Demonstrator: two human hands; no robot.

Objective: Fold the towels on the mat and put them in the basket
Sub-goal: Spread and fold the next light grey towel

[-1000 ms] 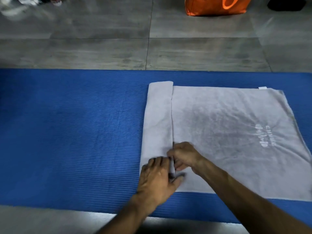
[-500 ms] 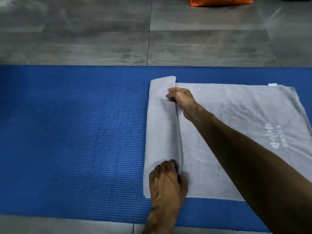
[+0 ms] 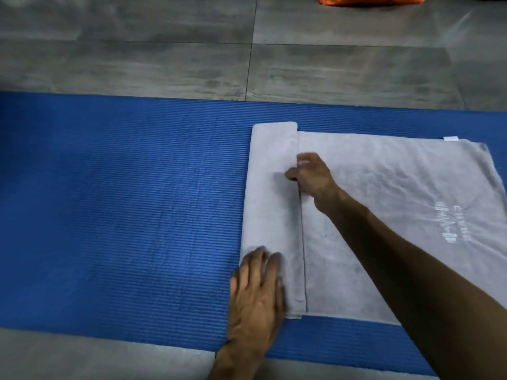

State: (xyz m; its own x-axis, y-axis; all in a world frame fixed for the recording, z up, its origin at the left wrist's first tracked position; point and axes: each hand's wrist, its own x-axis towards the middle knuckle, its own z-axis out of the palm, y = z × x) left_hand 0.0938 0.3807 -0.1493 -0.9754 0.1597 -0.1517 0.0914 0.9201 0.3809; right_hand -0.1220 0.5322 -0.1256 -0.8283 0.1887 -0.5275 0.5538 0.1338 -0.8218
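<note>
Head cam is looking down at your floor (image 3: 164,58), grey tiles, with the blue mat (image 3: 123,215) stretched across it from edge to edge. On the right half of that mat you've got the grey towel (image 3: 384,215) spread flat, its left edge turned over into a narrow strip that runs front to back. Pale lettering shows near the towel's right side, too blurry to read. Your right hand (image 3: 312,176) is partway up the strip, fingers curled and pinching the folded edge, so that grip is closed on the towel. Your left hand (image 3: 258,294) lies flat, fingers spread, pressing the strip's near end down, nothing clasped. Way at the top edge there's a sliver of an orange bag (image 3: 370,0). Tiny white tag (image 3: 450,138) sticks out at the towel's far edge.
</note>
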